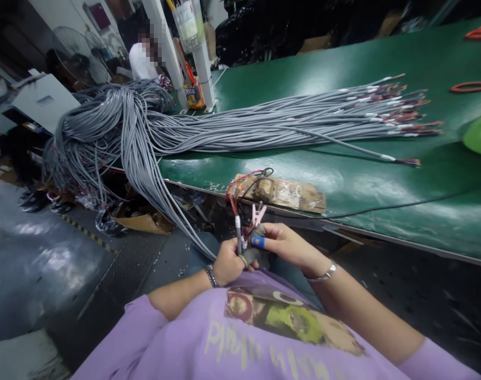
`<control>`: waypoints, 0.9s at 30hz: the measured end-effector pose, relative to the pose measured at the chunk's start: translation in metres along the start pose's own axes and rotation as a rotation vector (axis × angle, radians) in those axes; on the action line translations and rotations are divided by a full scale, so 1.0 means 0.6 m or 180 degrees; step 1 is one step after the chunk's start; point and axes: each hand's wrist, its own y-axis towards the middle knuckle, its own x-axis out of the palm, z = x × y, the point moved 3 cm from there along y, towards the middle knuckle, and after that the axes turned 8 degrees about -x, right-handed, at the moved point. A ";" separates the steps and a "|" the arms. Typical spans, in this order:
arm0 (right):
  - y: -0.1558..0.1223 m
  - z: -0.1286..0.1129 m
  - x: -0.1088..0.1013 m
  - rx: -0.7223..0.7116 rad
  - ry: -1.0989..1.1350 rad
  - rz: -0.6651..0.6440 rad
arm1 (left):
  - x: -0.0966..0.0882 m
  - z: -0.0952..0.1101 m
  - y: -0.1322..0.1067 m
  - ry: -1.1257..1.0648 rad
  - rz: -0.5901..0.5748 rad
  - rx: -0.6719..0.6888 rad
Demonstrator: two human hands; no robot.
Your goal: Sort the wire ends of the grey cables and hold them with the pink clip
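Observation:
My left hand (pixel 229 262) is closed around the end of a grey cable (pixel 238 235), its fingertips wrapped in dark tape. Red and dark wires come out near that cable's white-banded end. Close beside it, my right hand (pixel 282 244) is closed in a pinch, with blue tape on one finger. What lies between its fingertips is too small to make out. A pale pink clothes peg (pixel 258 215) stands just above the fingers. Behind it, at the table's edge, lies a worn wooden board (pixel 291 194) with a brownish lump and red and black wires on it.
A long bundle of grey cables (pixel 224 129) lies across the green table (pixel 383 200) and hangs off its left side. A black cord (pixel 383 208) runs along the front. A white post (pixel 203 68) rises behind. Another person (pixel 142 60) is at the back left.

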 end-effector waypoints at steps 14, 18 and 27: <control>-0.027 0.026 -0.006 -0.0151 -0.0075 0.0999 | -0.003 0.006 0.006 -0.0228 0.0385 0.0011; -0.029 0.026 0.012 -0.0307 -0.0062 0.1254 | -0.003 0.006 0.006 -0.0069 0.0123 0.0016; -0.009 0.028 0.031 -0.0058 0.0340 0.0854 | -0.015 -0.007 0.004 -0.0057 0.0208 0.0138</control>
